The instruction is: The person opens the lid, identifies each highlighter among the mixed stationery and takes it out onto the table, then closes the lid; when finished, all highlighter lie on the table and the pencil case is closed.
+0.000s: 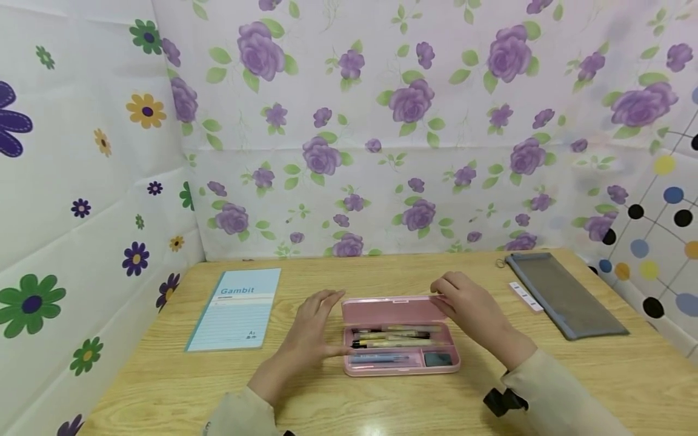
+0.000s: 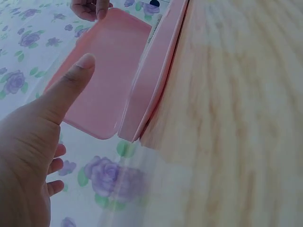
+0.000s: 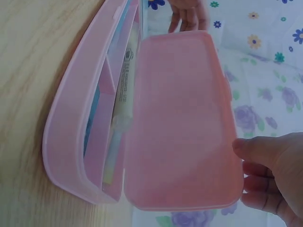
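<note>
A pink pencil case (image 1: pixel 403 372) lies on the table with its hinged lid (image 1: pixel 389 312) raised at the back. Several pens (image 1: pixel 395 343) fill the rear compartment, and bluish pens (image 1: pixel 378 358) lie in the front left one. A dark block, perhaps an eraser (image 1: pixel 438 360), sits in the front right compartment. My right hand (image 1: pixel 474 309) pinches the lid's upper right edge between thumb and fingers, as the right wrist view shows. Beside the case's left end is my left hand (image 1: pixel 308 333), its fingers extended and thumb near the case; it grips nothing.
A light blue notebook (image 1: pixel 234 312) marked "Gambit" lies to the left. On the right rests a grey zip pouch (image 1: pixel 564 293), with a small white strip (image 1: pixel 526 297) beside it. Floral cloth (image 1: pixel 376 181) hangs behind the wooden table (image 1: pixel 349 402).
</note>
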`<state>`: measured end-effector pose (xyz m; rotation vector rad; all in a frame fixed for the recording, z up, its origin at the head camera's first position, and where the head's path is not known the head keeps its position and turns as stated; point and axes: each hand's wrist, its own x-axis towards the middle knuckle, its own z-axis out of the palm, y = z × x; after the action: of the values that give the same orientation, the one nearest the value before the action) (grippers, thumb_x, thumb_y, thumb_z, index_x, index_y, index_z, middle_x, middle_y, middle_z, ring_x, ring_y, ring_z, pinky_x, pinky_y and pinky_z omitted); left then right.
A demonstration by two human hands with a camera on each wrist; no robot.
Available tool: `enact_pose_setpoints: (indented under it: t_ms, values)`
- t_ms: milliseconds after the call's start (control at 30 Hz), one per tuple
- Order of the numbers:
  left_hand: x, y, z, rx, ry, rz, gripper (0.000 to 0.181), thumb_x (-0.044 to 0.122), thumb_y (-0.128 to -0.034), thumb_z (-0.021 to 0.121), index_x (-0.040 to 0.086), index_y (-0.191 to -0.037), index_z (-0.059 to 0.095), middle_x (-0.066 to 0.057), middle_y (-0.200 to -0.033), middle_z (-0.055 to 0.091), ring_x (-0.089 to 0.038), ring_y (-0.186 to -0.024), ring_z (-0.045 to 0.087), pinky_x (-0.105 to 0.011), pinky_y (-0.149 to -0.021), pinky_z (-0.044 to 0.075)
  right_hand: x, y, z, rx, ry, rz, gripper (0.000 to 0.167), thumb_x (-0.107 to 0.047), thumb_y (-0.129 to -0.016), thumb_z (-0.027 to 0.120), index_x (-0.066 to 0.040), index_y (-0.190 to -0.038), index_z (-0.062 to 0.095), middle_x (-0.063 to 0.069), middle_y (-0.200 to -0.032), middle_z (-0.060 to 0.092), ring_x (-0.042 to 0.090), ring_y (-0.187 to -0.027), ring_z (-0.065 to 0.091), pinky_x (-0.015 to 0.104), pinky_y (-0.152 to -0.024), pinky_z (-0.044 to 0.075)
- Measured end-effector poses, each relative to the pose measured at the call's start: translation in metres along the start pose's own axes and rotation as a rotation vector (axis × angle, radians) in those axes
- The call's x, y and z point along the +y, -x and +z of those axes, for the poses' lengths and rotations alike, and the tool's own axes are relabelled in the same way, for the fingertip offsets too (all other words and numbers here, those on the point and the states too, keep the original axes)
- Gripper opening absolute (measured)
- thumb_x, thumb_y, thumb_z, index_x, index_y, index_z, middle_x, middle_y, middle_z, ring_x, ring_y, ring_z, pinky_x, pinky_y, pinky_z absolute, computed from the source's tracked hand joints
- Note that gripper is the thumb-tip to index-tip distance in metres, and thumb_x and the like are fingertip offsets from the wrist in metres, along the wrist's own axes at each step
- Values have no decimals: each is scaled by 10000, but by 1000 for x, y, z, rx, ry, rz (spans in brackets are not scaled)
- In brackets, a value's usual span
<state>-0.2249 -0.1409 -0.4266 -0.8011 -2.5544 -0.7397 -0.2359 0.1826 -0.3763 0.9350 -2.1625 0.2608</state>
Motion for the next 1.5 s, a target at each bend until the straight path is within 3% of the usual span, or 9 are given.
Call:
enact_pose_setpoints:
  t_ms: [200, 433, 567, 733, 1000, 1267, 1500]
  values:
    - [2, -2, -2, 29, -30, 30, 1103, 482, -578, 882, 173, -1488, 340, -154, -1483, 361, -366, -1366, 359, -606, -1084, 347, 12, -2, 8, 33, 18, -5, 356, -96, -691, 845, -61, -995, 664, 33, -839, 612, 135, -717, 562, 270, -559, 517]
    - [4, -1, -1, 64, -88, 75, 1120, 513, -559, 878, 176, -1489, 352, -150, -1537, 297, -377, -1382, 341, -603, -1075, 368, 21, -1, 11, -43, 14, 13, 461, -153, -730, 824, -70, -1147, 647, 64, -937, 650, 189, -823, 625, 329, -634, 555]
    - [3, -1, 2, 16, -87, 90, 1077, 533, -574, 861, 176, -1472, 386, -149, -1537, 307, -374, -1398, 320, -608, -1095, 336, 25, 0, 12, -137, -17, 52, 469, -209, -796, 780, -79, -1219, 625, 96, -1055, 665, 253, -967, 649, 399, -770, 574]
    - [3, -1, 6, -62, -153, 126, 1049, 599, -593, 809, 193, -1465, 389, -149, -1532, 324, -375, -1403, 322, -587, -1098, 346, 28, 2, 15, -241, -71, 114, 470, -242, -836, 744, -79, -1255, 606, 121, -1153, 647, 293, -1078, 618, 449, -883, 548]
    - [4, 0, 12, -58, -195, 203, 1043, 603, -577, 801, 185, -1449, 410, -169, -1501, 366, -370, -1371, 370, -575, -1088, 369, 33, 7, 19, -389, -193, 184, 603, -295, -840, 731, -107, -1374, 520, 147, -1347, 543, 333, -1235, 516, 511, -1002, 473]
    - [3, 0, 16, -123, -201, 181, 1060, 627, -570, 790, 196, -1458, 401, -153, -1502, 355, -349, -1372, 367, -532, -1125, 348, 33, 12, 23, -467, -265, 273, 657, -362, -874, 689, -147, -1442, 439, 168, -1437, 452, 372, -1312, 435, 555, -1034, 433]
    - [1, 2, 18, -149, -187, 154, 1049, 623, -579, 789, 189, -1452, 402, -148, -1494, 370, -357, -1376, 372, -520, -1138, 337, 36, 16, 33, -508, -278, 274, 679, -412, -895, 653, -93, -1448, 422, 214, -1464, 417, 416, -1324, 413, 597, -1045, 401]
